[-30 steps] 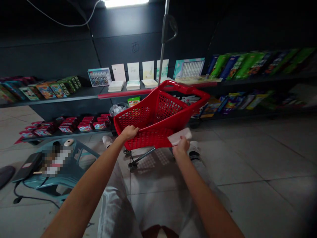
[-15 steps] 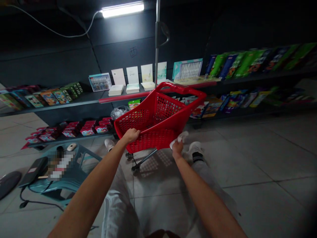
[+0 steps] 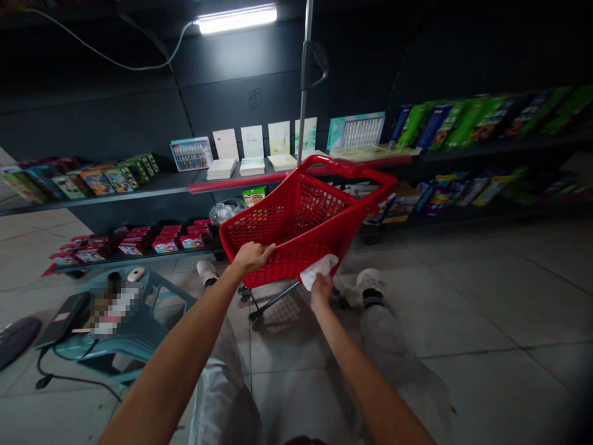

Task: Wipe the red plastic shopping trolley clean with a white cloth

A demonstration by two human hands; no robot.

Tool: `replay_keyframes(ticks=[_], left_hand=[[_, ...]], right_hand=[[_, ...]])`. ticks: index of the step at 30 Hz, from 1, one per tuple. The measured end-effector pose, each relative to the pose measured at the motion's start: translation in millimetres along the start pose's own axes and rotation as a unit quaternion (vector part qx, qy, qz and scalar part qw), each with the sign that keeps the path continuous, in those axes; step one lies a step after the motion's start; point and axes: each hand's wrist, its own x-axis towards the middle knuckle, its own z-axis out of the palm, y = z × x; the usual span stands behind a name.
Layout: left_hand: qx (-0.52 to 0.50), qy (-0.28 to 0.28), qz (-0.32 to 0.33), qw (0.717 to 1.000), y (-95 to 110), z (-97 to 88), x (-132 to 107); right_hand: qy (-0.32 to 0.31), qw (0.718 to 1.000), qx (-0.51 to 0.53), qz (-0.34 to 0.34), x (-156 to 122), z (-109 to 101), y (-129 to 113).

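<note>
A small red plastic shopping cart (image 3: 296, 259) with a grey wheeled frame stands on the floor between my feet, its handle toward the upper right. My left hand (image 3: 252, 256) is closed over the near top rim of its basket. In my right hand (image 3: 322, 289) is a white wipe (image 3: 319, 269), spread against the lower right of the basket's near side. The fingertips of that hand are partly hidden by the wipe. The inside of the basket shows no goods. A thin metal pole (image 3: 303, 99) rises behind the cart.
Beyond the cart runs a dark shelf (image 3: 162, 179) with books, boxes and green and blue bags (image 3: 445, 127). Red boxes (image 3: 167, 238) line the lower shelf. At left is a blue-green stool (image 3: 152, 287) carrying a dark device with a cable. A lit tube lamp (image 3: 238, 18) hangs above.
My right hand has moved left along the basket's near side, and the wipe is now spread flatter. My left hand keeps its hold on the rim. The view has shifted slightly.
</note>
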Motion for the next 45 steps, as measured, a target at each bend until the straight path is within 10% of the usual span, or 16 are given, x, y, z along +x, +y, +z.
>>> replay_keyframes(ticks=[4,10,15,19,28,37,42,45], left_hand=[[-0.009,0.005,0.029,1.0,1,-2.5,-5],[0.008,0.011,0.034,0.999,-2,-2.5,-10],[0.028,0.022,0.05,0.998,-5,-2.1,-9],[0.015,0.021,0.04,0.999,-3,-3.3,-9],[0.027,0.027,0.033,0.999,23,2.3,-23],[-0.006,-0.001,0.035,0.999,31,-4.0,-35],[0.048,0.217,-0.165,0.961,4,-9.7,-23],[0.056,0.186,-0.294,0.936,-12,-5.0,-22]], right_hand=[[0.027,0.981,-0.089,-0.169,32,3,-73],[-0.011,0.852,-0.23,-0.469,80,14,-202],[-0.171,0.687,-0.512,-0.487,112,18,-240],[-0.181,0.567,-0.672,-0.441,117,29,-239],[-0.191,0.472,-0.72,-0.471,120,19,-242],[-0.188,0.45,-0.719,-0.496,106,18,-242],[-0.199,0.447,-0.717,-0.497,101,24,-241],[-0.205,0.433,-0.724,-0.496,95,29,-240]])
